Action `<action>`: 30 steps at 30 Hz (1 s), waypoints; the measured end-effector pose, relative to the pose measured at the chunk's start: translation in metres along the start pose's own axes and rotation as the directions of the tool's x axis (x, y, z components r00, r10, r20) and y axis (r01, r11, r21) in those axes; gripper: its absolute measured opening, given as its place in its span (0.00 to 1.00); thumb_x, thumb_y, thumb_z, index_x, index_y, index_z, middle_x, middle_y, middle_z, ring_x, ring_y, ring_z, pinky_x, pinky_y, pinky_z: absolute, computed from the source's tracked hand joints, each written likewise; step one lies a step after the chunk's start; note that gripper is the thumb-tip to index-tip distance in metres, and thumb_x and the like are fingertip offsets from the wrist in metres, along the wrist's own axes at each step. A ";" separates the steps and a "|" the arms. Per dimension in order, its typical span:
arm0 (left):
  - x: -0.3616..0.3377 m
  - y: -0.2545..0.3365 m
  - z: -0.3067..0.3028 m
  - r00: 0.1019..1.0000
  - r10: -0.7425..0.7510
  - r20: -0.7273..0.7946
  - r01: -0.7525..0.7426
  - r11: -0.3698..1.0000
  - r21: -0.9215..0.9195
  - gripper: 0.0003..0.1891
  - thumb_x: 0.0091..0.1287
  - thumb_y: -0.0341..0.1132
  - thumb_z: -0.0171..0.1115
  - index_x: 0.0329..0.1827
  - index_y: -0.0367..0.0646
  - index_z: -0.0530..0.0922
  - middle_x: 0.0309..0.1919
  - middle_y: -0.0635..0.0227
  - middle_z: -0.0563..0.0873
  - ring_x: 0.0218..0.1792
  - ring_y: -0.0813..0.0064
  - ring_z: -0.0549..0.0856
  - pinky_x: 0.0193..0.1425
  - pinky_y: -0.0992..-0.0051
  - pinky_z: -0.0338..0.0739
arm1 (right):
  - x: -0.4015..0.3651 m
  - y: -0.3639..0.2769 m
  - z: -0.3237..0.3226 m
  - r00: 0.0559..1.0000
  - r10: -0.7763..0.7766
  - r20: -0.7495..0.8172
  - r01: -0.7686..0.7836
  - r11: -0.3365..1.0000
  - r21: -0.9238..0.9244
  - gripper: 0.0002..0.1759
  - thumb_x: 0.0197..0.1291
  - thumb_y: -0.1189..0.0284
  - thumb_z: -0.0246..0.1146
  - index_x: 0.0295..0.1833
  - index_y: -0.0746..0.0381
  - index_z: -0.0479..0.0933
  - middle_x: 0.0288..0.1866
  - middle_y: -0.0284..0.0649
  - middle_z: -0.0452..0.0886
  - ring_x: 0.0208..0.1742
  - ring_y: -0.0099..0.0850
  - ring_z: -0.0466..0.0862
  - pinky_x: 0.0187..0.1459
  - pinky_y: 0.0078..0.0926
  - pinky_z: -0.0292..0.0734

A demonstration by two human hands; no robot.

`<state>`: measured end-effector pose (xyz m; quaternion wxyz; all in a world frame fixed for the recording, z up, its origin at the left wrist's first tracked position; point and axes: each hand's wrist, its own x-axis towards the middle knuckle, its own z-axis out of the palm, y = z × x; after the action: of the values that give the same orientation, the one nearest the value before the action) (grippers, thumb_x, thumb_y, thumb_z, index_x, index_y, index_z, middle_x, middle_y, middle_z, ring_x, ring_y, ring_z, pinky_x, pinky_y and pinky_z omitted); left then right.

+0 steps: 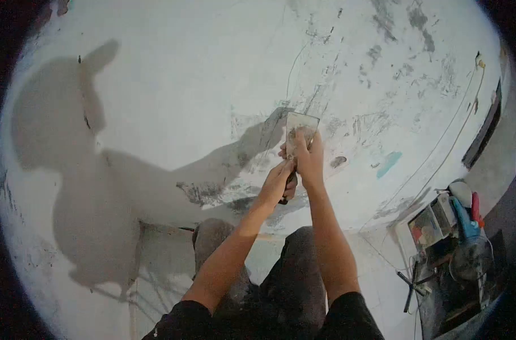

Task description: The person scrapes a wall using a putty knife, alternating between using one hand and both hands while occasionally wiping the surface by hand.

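Both hands are on one tool, a flat rectangular plate [310,120] with a dark handle at its lower end, held up against a patchy white wall [212,85]. My left hand [276,182] is closed round the handle. Higher up, my right hand [310,160] grips the plate, its thumb lying along the dusty face and other fingers showing at the left edge. Grey scuffs and rough streaks mark the wall around the tool. The plate's far side is hidden.
At the lower right stands a cluttered surface with a clear plastic box [428,228], a blue-handled tool [466,218] and a black cross-shaped piece [415,286]. A thin cable [448,153] runs down the wall. My knees [300,255] are close to the wall's foot.
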<state>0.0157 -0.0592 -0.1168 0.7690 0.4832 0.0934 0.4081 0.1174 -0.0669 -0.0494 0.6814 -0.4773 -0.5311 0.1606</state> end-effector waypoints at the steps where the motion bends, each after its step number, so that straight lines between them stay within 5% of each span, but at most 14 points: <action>1: 0.001 -0.002 -0.006 0.997 -0.062 0.043 0.065 0.996 -0.059 0.22 0.81 0.58 0.48 0.41 0.49 0.73 0.20 0.77 0.70 0.16 0.82 0.66 0.20 0.75 0.63 | -0.005 0.002 -0.001 0.997 0.071 0.023 -0.073 0.993 0.093 0.16 0.78 0.65 0.56 0.58 0.66 0.65 0.33 0.45 0.81 0.28 0.33 0.86 0.27 0.30 0.83; 6: 0.002 -0.004 -0.021 0.953 -0.191 0.234 0.257 0.919 -0.298 0.22 0.81 0.58 0.49 0.39 0.49 0.72 0.19 0.77 0.70 0.13 0.83 0.67 0.16 0.76 0.58 | -0.002 -0.006 0.010 0.992 0.116 0.058 -0.128 0.951 0.282 0.16 0.80 0.63 0.55 0.58 0.65 0.66 0.34 0.45 0.81 0.25 0.31 0.84 0.23 0.26 0.79; 8: 0.007 0.003 -0.012 0.963 -0.211 0.165 0.249 0.933 -0.259 0.22 0.81 0.59 0.48 0.39 0.49 0.72 0.17 0.79 0.67 0.12 0.84 0.62 0.14 0.78 0.54 | 0.010 -0.007 0.012 0.988 0.112 0.110 -0.139 0.951 0.276 0.15 0.80 0.63 0.55 0.58 0.64 0.66 0.31 0.43 0.80 0.20 0.30 0.81 0.19 0.26 0.76; 9: 0.006 0.005 -0.009 0.973 -0.211 0.098 0.229 0.939 -0.255 0.22 0.81 0.58 0.48 0.39 0.49 0.72 0.17 0.80 0.65 0.12 0.84 0.60 0.15 0.78 0.54 | 0.022 0.003 0.016 1.000 -0.016 0.024 0.016 1.000 -0.024 0.14 0.80 0.64 0.55 0.57 0.64 0.66 0.29 0.42 0.79 0.16 0.28 0.78 0.16 0.24 0.72; 14: 0.011 -0.007 -0.020 0.987 -0.130 0.090 0.146 0.969 -0.198 0.21 0.82 0.57 0.47 0.40 0.49 0.70 0.18 0.82 0.62 0.13 0.88 0.56 0.16 0.80 0.52 | 0.025 0.027 0.012 0.997 -0.074 -0.016 0.071 0.991 -0.112 0.14 0.79 0.65 0.56 0.56 0.65 0.67 0.29 0.41 0.79 0.16 0.27 0.78 0.16 0.24 0.72; 16: 0.008 -0.002 -0.016 0.981 -0.191 0.036 0.195 0.960 -0.201 0.22 0.82 0.58 0.46 0.42 0.49 0.70 0.18 0.83 0.61 0.13 0.89 0.56 0.16 0.80 0.51 | 0.020 0.020 0.013 0.998 -0.002 -0.064 -0.001 0.998 -0.062 0.21 0.77 0.65 0.58 0.64 0.70 0.71 0.55 0.51 0.81 0.56 0.39 0.79 0.61 0.36 0.72; 22: 0.008 0.007 0.001 0.990 -0.129 0.061 0.138 0.977 -0.166 0.24 0.81 0.61 0.46 0.44 0.47 0.69 0.17 0.82 0.60 0.12 0.87 0.56 0.15 0.79 0.48 | 0.025 0.014 0.005 0.999 0.042 -0.007 -0.042 0.999 -0.028 0.22 0.78 0.64 0.58 0.65 0.71 0.70 0.54 0.50 0.82 0.54 0.38 0.80 0.58 0.37 0.74; 24: 0.006 0.001 -0.002 0.988 -0.113 0.101 0.131 0.973 -0.189 0.18 0.84 0.55 0.46 0.46 0.50 0.71 0.16 0.82 0.60 0.11 0.85 0.55 0.14 0.77 0.48 | 0.023 0.009 0.009 0.999 0.032 -0.038 -0.034 0.999 -0.038 0.22 0.78 0.64 0.58 0.64 0.71 0.70 0.53 0.49 0.82 0.54 0.37 0.80 0.58 0.36 0.75; 26: 0.006 0.014 0.011 0.984 -0.178 -0.029 0.171 0.973 -0.153 0.18 0.84 0.55 0.46 0.45 0.50 0.70 0.15 0.82 0.59 0.11 0.85 0.55 0.14 0.76 0.48 | 0.027 0.003 0.009 1.000 0.013 0.013 -0.014 0.998 0.065 0.21 0.78 0.65 0.58 0.63 0.70 0.71 0.52 0.48 0.82 0.53 0.36 0.80 0.57 0.35 0.75; 27: 0.009 0.008 0.010 0.992 -0.099 0.072 0.112 0.973 -0.200 0.18 0.83 0.55 0.46 0.43 0.51 0.70 0.15 0.82 0.59 0.11 0.85 0.54 0.14 0.76 0.47 | 0.031 0.001 0.008 0.999 -0.002 0.033 0.001 0.999 0.044 0.20 0.77 0.65 0.58 0.63 0.70 0.70 0.52 0.47 0.82 0.52 0.36 0.80 0.57 0.35 0.74; 30: 0.007 0.000 0.008 0.998 -0.056 0.008 0.057 0.985 -0.165 0.21 0.83 0.57 0.47 0.39 0.49 0.68 0.18 0.82 0.61 0.13 0.88 0.56 0.16 0.79 0.50 | 0.029 -0.002 0.008 0.999 0.025 0.042 -0.027 0.998 0.053 0.19 0.77 0.67 0.58 0.63 0.69 0.70 0.51 0.47 0.81 0.50 0.35 0.79 0.56 0.34 0.74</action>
<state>0.0243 -0.0594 -0.1110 0.8177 0.4155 0.0717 0.3918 0.1209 -0.0435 -0.0314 0.6807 -0.4623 -0.5342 0.1937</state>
